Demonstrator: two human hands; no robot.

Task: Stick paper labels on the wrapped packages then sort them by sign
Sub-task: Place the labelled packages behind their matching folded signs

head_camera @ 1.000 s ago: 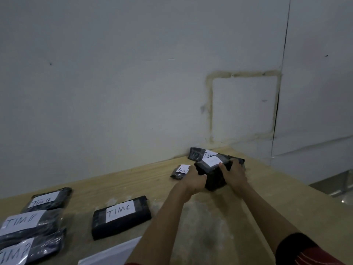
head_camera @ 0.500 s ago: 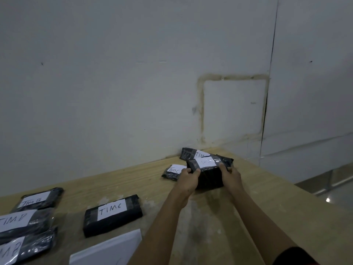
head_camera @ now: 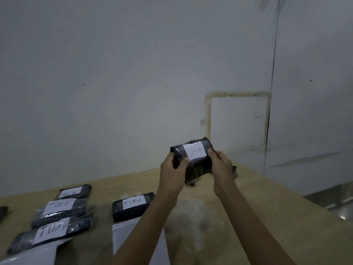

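Since the earlier frame the package (head_camera: 193, 155) has come up off the far pile and now sits in the air between both hands, label (head_camera: 194, 151) tilted toward the camera. Left hand (head_camera: 172, 173) is closed on its left end, thumb on the front face by the label edge. Right hand (head_camera: 221, 167) is closed on the right end, fingertips (head_camera: 210, 152) touching the label's right edge. Package is clear of the table (head_camera: 267, 217), above its far end near the wall (head_camera: 133, 83)

Label writing is faint; looks like "Tim B" but last letter not certain

Step, as I read it: label already on, this is the read-and-sort phase. Three labelled packages sit in a column at the left: far one (head_camera: 73, 192), middle one (head_camera: 61, 209), near one (head_camera: 51, 233), the two nearer marked TIM B. A lone TIM C package (head_camera: 133, 205) lies apart to their right. Another dark package (head_camera: 234, 170) sits behind the right wrist, mostly hidden. White sheets (head_camera: 122, 236) at the near edge

Next move calls for: confirm the letter, then carry the package left and down to the matching group. If B, land it beside the left column without shoving the stack; wrap looks slick, so keep both ends pinched until it's down
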